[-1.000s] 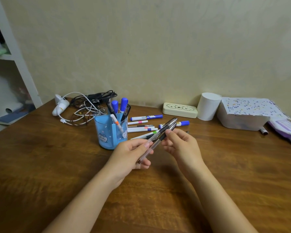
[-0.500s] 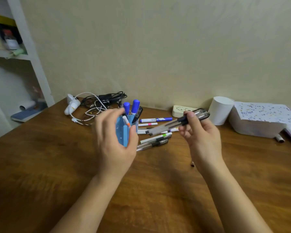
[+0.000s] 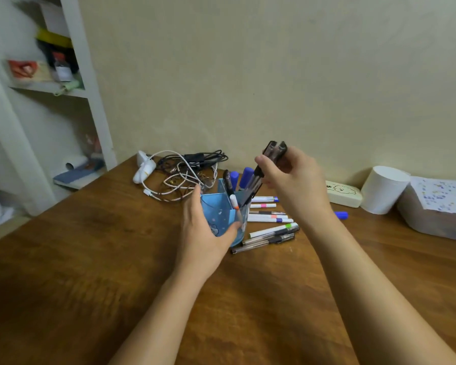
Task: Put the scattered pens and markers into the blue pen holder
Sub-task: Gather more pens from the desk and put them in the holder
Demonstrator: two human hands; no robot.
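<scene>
Down onto the blue pen holder (image 3: 223, 219) comes the left hand (image 3: 204, 233), now cupping its near side on the wooden table (image 3: 90, 272), while the right hand (image 3: 291, 180) pinches two dark pens (image 3: 263, 172) tilted tips-down into its open top, more markers (image 3: 267, 219) lying just right.

Tangled cables (image 3: 184, 177) crowd behind the blue pen holder (image 3: 223, 217); near tabletop (image 3: 116, 259) lies open.
</scene>
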